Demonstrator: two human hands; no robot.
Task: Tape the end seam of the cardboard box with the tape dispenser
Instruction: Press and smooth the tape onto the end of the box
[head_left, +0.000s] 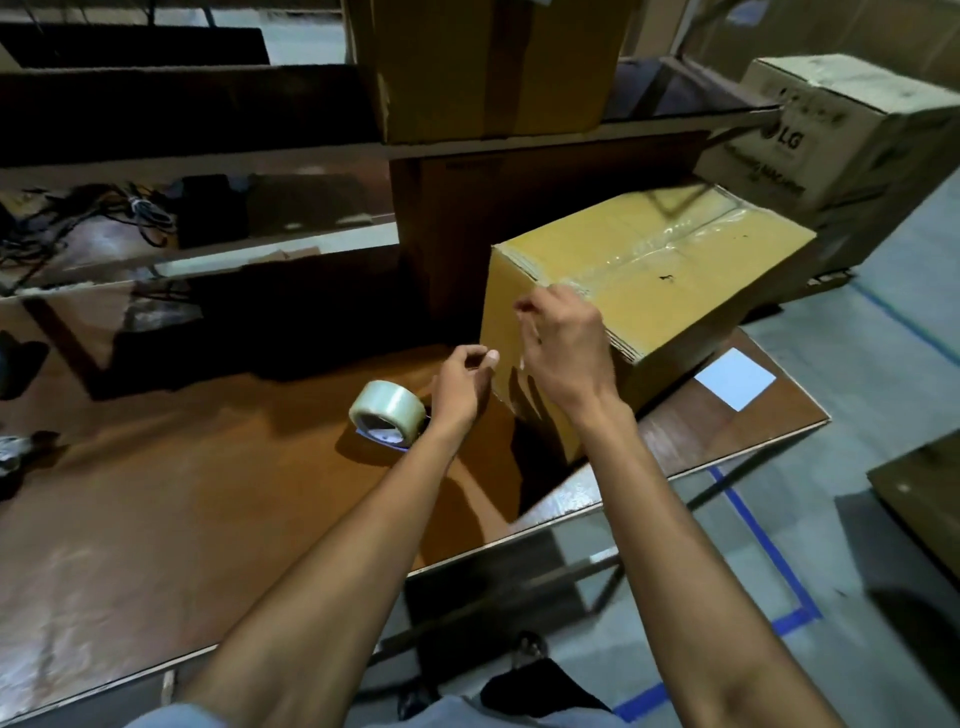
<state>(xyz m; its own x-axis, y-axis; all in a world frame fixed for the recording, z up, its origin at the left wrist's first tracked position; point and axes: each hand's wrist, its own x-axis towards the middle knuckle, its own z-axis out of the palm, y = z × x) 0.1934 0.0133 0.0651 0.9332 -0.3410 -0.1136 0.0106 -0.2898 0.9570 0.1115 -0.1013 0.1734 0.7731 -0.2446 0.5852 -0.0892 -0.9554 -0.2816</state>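
While the cardboard box sits on the right part of the brown tabletop, with a glossy strip of clear tape already running along its top seam and reaching the near top edge, both hands work at the end face that looks toward the person. The right hand is up at that top edge with thumb and forefinger pinched together, apparently on the loose tail of tape, though the clear film itself is too faint to make out. The left hand sits lower, just beside the bottom-left part of the same face, its fingertips also pinched, on what I cannot tell. The tape roll lies released on the tabletop just left of the left wrist, held by neither hand. To finish this step well, I would pull the tail taut and straight down the end face in line with the seam, then press from the corner downward with flat fingers so no bubble or crease forms. 1 hand should steady the box against sliding.
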